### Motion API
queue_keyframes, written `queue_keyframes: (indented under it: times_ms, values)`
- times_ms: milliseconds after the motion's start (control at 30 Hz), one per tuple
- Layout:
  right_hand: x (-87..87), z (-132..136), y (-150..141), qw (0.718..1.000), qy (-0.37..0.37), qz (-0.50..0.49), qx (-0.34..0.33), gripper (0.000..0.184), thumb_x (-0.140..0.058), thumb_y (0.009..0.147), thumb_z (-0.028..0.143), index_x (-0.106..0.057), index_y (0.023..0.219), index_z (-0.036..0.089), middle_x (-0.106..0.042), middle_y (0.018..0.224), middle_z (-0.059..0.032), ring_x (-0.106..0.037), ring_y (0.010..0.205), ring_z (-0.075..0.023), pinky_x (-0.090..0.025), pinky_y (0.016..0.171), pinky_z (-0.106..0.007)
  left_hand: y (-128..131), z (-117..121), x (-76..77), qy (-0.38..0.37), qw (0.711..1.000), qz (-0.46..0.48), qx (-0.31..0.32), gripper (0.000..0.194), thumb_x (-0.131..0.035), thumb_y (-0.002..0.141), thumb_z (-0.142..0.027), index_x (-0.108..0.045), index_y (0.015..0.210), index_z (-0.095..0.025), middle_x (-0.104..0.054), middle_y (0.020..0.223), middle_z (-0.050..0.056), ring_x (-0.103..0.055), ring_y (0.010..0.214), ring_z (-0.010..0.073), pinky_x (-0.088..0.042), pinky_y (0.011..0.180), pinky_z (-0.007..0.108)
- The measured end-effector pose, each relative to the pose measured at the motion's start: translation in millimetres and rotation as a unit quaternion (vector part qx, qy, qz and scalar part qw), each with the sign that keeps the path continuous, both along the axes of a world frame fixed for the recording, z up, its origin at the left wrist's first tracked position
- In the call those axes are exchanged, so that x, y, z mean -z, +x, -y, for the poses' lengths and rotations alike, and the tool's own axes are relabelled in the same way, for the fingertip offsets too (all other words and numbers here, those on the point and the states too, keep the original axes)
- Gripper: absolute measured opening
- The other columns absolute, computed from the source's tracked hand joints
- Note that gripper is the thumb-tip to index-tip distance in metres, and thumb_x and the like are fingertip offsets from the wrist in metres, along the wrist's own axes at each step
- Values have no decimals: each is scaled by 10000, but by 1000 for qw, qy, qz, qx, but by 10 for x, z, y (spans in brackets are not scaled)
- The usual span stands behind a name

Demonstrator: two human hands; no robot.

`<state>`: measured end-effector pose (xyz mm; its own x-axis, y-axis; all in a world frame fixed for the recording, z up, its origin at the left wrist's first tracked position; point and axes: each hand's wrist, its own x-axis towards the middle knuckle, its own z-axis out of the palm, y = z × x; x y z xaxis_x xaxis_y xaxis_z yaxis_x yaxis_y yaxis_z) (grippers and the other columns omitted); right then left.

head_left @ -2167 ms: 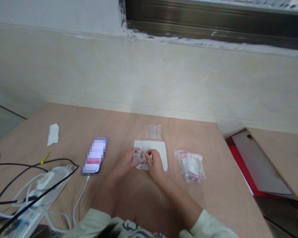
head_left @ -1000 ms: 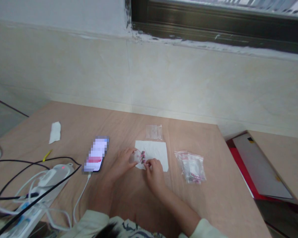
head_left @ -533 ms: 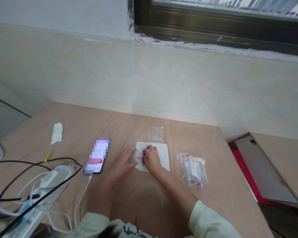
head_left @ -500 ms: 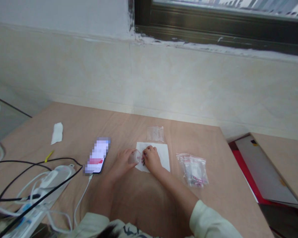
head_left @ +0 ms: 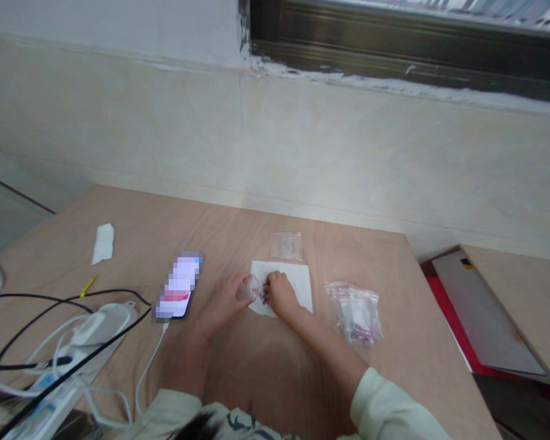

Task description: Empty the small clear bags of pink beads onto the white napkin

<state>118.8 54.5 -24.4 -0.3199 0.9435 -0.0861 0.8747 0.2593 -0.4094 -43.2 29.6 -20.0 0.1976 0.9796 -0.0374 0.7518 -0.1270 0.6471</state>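
**Grip.** The left hand [head_left: 227, 299] is curled around a small clear plastic cylinder [head_left: 252, 288], with the thumb and fingers closed on its wall and its open-looking end turned toward the other hand. The right hand [head_left: 280, 294] is bent forward, its fingertips [head_left: 269, 285] pressed down at a small pink-and-red item [head_left: 264, 297] just beside that end. The fingers hide most of the item, so it cannot be determined whether they pinch it or only rest on it. Its exact form is also too small to tell.

**Work position.** Both hands and the cylinder sit directly over a white paper sheet [head_left: 297, 292], and the cylinder is held just above the sheet's left part. The two hands are close together, not spread.

**Surrounding items.** A flat clear zip bag [head_left: 286, 245] lies beyond the sheet. A clear zip bag with red-marked edges [head_left: 355, 311], holding small items, lies to its right. To the left are a pixelated smartphone [head_left: 178, 286] on a white charging cable [head_left: 149, 366], a folded white tissue [head_left: 103, 243], and a white power strip [head_left: 98, 330]. All of these rest on a light-brown plywood table [head_left: 394, 366].
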Motion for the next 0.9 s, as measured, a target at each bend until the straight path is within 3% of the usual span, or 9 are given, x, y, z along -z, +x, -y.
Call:
queue_keyframes:
  times_ms: [200,433,533,633,700,833,900]
  values:
    - [-152,20,55,988,20,-129,83,84,-494,723,101,-558,761,141,-538,800,-78,-461,809,-192,-373,707,-296,64,11,-93,-2,1000,-9,-17,428,-615,624,-281,-491,1028,-207,-552,1037,60,-483,981,241,-348,849,392]
    - [-394,289,25,965,28,-255,65,117,-539,723,250,-604,809,204,-481,950,-82,-443,900,-200,-381,766,-342,309,11,-109,15,995,87,-54,394,-575,659,-272,-441,1015,-168,-528,991,72,-496,930,206,-390,817,366]
    - [-427,366,135,946,13,-315,80,101,-500,746,211,-599,741,190,-523,906,-69,-476,878,-178,-399,739,-314,349,60,-224,-5,987,160,-24,422,-583,660,-279,-412,1031,-171,-506,997,58,-488,948,180,-400,823,322]
    - [-495,419,317,925,-16,-372,70,129,-476,763,226,-598,747,187,-582,813,-50,-511,815,-162,-408,703,-292,332,99,-405,-60,971,229,20,243,-490,744,-313,-467,946,-181,-539,934,32,-514,914,152,-410,805,281]
    - [-545,451,426,901,-52,-423,82,114,-506,743,259,-592,759,186,-601,778,-39,-531,757,-152,-412,670,-278,321,109,-509,-88,965,247,22,188,-429,782,-327,-510,860,-176,-566,846,17,-539,843,144,-424,760,268]
    - [-562,484,560,807,-139,-551,161,202,-605,653,318,-553,800,190,-587,622,12,-531,584,-119,-410,581,-248,348,117,-620,-102,958,268,25,194,-457,767,-338,-543,802,-168,-580,767,5,-548,747,138,-431,671,241]
    - [-537,484,603,789,-164,-565,180,196,-617,634,340,-562,731,179,-581,590,16,-524,565,-113,-399,574,-241,372,124,-652,-86,959,267,33,180,-462,765,-323,-547,794,-167,-578,757,3,-542,724,131,-425,649,231]
